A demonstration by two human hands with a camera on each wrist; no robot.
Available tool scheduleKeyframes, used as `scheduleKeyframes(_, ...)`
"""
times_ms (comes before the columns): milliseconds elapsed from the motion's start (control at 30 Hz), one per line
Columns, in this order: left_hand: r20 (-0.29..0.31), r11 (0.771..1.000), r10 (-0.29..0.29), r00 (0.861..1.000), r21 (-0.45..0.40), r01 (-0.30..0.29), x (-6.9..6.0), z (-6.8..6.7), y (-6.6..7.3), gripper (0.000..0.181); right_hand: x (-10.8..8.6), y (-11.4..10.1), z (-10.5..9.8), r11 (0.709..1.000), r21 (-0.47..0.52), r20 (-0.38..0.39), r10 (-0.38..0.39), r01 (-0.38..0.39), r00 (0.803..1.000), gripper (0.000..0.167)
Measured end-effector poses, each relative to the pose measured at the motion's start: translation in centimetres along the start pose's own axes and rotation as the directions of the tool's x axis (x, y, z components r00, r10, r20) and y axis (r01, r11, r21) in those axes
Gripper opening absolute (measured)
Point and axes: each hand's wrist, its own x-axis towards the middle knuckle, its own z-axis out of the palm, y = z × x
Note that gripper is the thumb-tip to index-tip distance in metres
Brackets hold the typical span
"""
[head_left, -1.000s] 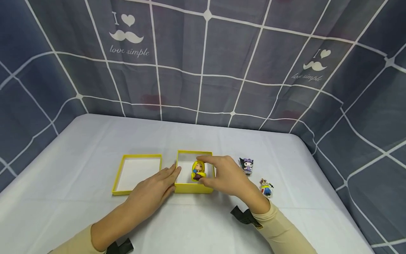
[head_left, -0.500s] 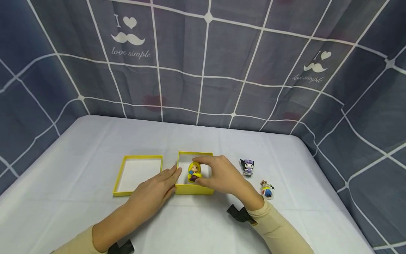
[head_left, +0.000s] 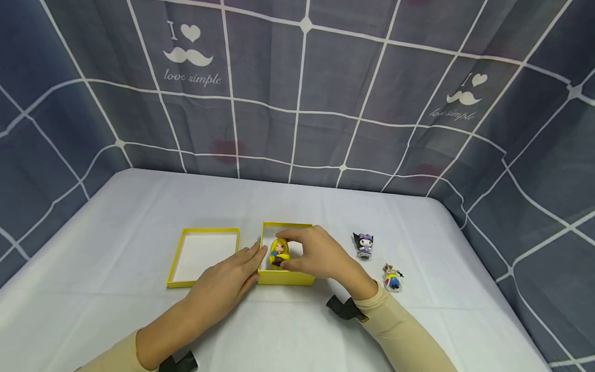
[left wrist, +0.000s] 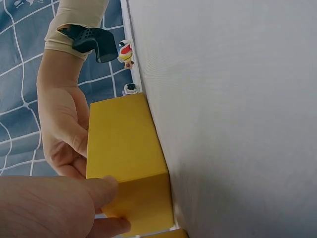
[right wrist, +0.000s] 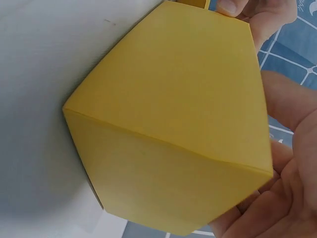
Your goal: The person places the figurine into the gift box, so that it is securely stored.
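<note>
In the head view a yellow box (head_left: 285, 278) with a white inside stands open on the table. My right hand (head_left: 321, 253) pinches a small yellow-haired doll figurine (head_left: 279, 252) between thumb and fingers, over the left part of the box opening. My left hand (head_left: 228, 281) lies with fairly straight fingers against the box's left side. The left wrist view shows the fingertips (left wrist: 104, 191) of that hand touching the box wall (left wrist: 126, 139). From the right wrist, the box wall (right wrist: 168, 94) hides the figurine, and the right hand (right wrist: 292, 144) reaches over the rim.
Left of the box lies a shallow yellow lid (head_left: 203, 257), white inside up. To the right are a black-and-purple figurine (head_left: 363, 245) and a figurine in blue and yellow (head_left: 392, 278). A grey checked curtain (head_left: 260, 93) surrounds the white table (head_left: 297, 330).
My right hand has moved left with the doll figurine, from the right part of the box opening to its left part. The left hand keeps its place at the box.
</note>
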Motion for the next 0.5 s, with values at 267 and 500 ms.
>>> scheduleKeyframes(267,0.002,1.0,0.004,1.0,0.0,-0.004,0.1,0.1,0.0,0.056,0.8,0.1,0.3,0.998,0.028,0.033,-0.051,0.05,0.998,0.043)
scheduleKeyframes(500,-0.005,1.0,0.017,1.0,0.0,-0.017,0.1,0.1,0.0,0.055,1.3,0.1,0.7,0.998,-0.004,0.089,-0.058,0.059,0.994,0.041)
